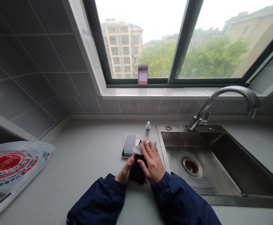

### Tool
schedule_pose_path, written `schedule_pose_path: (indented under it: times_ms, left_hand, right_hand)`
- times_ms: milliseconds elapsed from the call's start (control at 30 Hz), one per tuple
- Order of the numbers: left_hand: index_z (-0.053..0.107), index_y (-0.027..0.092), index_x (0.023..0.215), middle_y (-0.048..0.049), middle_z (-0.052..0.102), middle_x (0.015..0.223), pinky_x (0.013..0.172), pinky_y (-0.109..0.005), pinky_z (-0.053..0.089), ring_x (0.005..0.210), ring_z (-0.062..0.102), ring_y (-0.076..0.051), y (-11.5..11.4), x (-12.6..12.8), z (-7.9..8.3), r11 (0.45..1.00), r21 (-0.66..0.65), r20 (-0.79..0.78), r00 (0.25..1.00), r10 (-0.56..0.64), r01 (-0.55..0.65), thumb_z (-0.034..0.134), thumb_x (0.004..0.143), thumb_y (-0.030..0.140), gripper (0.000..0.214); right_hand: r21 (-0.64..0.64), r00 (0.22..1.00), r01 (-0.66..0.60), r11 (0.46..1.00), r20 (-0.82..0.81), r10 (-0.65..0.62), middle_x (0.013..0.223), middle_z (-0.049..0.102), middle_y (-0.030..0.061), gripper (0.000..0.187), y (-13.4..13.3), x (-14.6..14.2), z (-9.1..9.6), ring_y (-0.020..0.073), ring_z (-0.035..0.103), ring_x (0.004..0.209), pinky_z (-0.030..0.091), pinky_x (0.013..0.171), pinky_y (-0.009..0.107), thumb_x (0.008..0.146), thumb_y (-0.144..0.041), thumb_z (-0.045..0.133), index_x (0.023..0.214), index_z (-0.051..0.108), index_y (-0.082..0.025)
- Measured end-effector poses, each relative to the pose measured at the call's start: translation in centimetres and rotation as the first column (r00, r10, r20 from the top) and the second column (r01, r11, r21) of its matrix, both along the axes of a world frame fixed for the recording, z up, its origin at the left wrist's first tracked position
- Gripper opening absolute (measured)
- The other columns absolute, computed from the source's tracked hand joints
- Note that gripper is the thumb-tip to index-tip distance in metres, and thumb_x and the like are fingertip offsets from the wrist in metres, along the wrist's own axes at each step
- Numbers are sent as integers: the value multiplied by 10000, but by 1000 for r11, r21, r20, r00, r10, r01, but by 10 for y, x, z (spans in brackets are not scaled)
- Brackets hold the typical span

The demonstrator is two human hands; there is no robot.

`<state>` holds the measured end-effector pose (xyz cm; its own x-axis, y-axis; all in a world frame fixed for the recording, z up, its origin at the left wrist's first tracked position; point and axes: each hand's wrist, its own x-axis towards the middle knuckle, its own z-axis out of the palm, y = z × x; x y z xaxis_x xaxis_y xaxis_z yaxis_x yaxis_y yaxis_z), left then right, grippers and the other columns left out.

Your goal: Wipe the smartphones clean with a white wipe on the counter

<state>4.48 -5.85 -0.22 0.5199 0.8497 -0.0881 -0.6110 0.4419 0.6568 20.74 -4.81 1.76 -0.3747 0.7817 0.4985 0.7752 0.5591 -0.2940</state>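
My left hand (127,170) is wrapped round the lower left side of a flat black phone (136,173), tilted above the counter. My right hand (154,164) lies over the phone with its fingers stretched out, holding a thin whitish wipe (137,150) against the upper part. The wipe and fingers hide much of the phone's top. Just behind on the counter lies another phone (129,145) with a dark screen and pale frame. A small white bottle (148,128) with a blue and yellow label stands upright beyond my right fingers.
A steel sink (161,147) with a curved tap (220,90) is set into the counter (91,147) at right. At far left lies a white plastic bag (33,175) with red print. Behind the counter are a tiled wall and a window; a pink blurred item (143,75) stands at its frame.
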Motion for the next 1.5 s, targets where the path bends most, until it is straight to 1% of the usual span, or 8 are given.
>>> schedule_pose_path:
  times_ms: [200,367,600,733,867,1133,1333,1500]
  left_hand:
    - [388,248,1457,-155,613,1288,812,-470,560,1096,629,-379,6,-5,-19,996,-83,-107,994,35,-44,476,879,580,672]
    - [586,167,1288,-106,605,1322,1173,-439,228,1375,388,-294,10,-1,-15,965,-85,20,968,251,-248,513,887,495,523]
    - [699,143,1061,-164,711,1091,1145,-493,274,1308,474,-335,10,1,2,971,-146,80,976,203,-190,460,861,625,573]
    - [634,205,1177,-117,735,978,1075,-531,363,1145,609,-346,12,0,14,963,-123,151,955,255,-238,456,864,624,553]
    - [505,152,1328,-167,700,1087,1041,-537,387,1105,627,-349,15,-2,22,964,-110,166,952,257,-241,396,851,697,732]
    - [424,125,1398,-186,651,1193,1029,-540,403,1147,601,-355,15,-4,24,957,-147,159,949,272,-250,385,871,672,760]
    - [405,170,1434,-159,582,1324,1067,-506,382,1220,547,-348,11,1,20,954,-155,152,948,279,-256,388,901,615,694]
    - [377,252,1458,-137,575,1342,958,-527,486,1154,591,-374,8,2,13,983,-97,53,985,164,-158,426,892,600,666]
  right_hand:
    - [-28,989,-137,990,53,138,1573,212,121,597,-5,-4,0,323,129,1465,244,1134,579,979,-353,425,1513,270,-136]
    - [-73,955,-276,958,89,282,1571,224,111,607,-8,-7,2,306,133,1466,236,1153,547,959,-369,486,1494,318,-136]
    - [-123,895,-435,892,51,443,1536,333,89,580,-16,-9,13,275,190,1458,203,1175,517,948,-422,511,1454,394,-164]
    - [-162,861,-502,850,5,509,1491,419,77,543,-19,-9,20,249,242,1445,189,1187,481,952,-467,491,1412,454,-182]
    - [-169,844,-532,830,-18,537,1454,473,66,486,-20,-10,20,232,286,1431,182,1192,459,964,-454,467,1362,511,-179]
    - [-63,894,-448,892,-22,448,1408,529,58,381,-17,-11,10,222,343,1405,230,1181,455,976,-358,458,1294,572,-182]
    - [-23,957,-284,959,45,285,1520,354,118,517,-11,-7,7,304,214,1449,280,1137,550,962,-352,488,1436,428,-155]
    - [-34,991,-134,990,10,134,1573,219,124,593,-8,-6,2,329,117,1465,302,1117,562,972,-354,445,1504,298,-139]
